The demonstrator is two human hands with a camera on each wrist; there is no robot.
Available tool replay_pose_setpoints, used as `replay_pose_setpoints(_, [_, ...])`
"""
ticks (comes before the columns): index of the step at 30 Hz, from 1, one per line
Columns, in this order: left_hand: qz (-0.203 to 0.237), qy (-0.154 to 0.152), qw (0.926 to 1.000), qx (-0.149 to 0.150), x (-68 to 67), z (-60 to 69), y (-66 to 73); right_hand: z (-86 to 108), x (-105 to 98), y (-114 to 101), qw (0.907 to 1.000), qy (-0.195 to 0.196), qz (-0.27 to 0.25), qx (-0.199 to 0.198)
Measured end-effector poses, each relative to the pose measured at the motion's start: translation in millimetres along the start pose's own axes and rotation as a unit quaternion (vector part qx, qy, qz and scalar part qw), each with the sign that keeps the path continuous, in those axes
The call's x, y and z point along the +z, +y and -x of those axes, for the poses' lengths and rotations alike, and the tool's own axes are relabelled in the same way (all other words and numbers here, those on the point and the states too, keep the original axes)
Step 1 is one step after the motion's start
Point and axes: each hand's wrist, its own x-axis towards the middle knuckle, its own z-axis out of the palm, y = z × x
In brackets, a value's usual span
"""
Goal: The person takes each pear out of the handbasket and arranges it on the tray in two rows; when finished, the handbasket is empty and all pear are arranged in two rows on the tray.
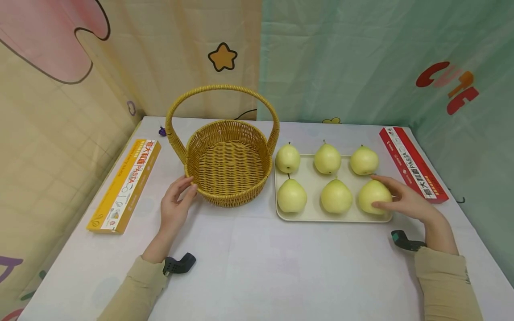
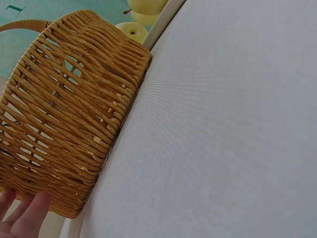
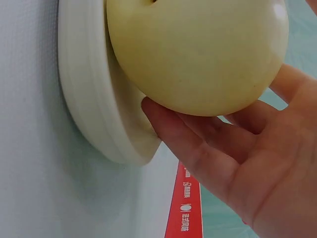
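Observation:
A woven wicker basket [image 1: 229,196] with a tall arched handle stands on the left half of the table, nothing inside it. My left hand [image 1: 176,203] is at its near left side, fingertips against the weave; the left wrist view shows those fingers [image 2: 32,215] fairly straight at the basket wall [image 2: 69,104]. On the right, a cream tray [image 1: 333,217] carries several pale yellow-green pears in two rows. My right hand [image 1: 405,200] holds the near right pear [image 1: 373,196] between thumb and fingers. In the right wrist view this pear [image 3: 198,54] sits over the tray rim [image 3: 94,99].
A yellow pasta box [image 1: 124,185] lies at the left table edge, a red pasta box [image 1: 413,162] at the right one. A small purple item [image 1: 162,131] lies behind the basket's left side. Printed curtains [image 1: 341,58] hang behind the white-covered table [image 1: 257,263].

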Motion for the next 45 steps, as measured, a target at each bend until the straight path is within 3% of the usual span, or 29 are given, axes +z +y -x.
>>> replay_pose_setpoints(5, [-0.002,0.000,1.0000,-0.003,-0.1,-0.3,0.2,-0.9,-0.1,-0.8,1.0000,-0.004,-0.004,-0.004])
replay_pose_setpoints(17, [-0.004,-0.001,1.0000,-0.008,-0.7,0.2,1.0,-1.2,-1.5,2.1,0.9988,0.010,0.005,0.048])
replay_pose_setpoints(33, [0.003,0.005,1.0000,-0.007,-0.9,-0.5,-1.0,-2.0,-3.4,4.8,0.9987,0.012,-0.022,0.044])
replay_pose_setpoints(45, [0.002,0.004,0.9999,-0.016,-2.8,-1.1,1.3,-3.0,-5.4,-13.6,0.9968,0.048,-0.009,0.064])
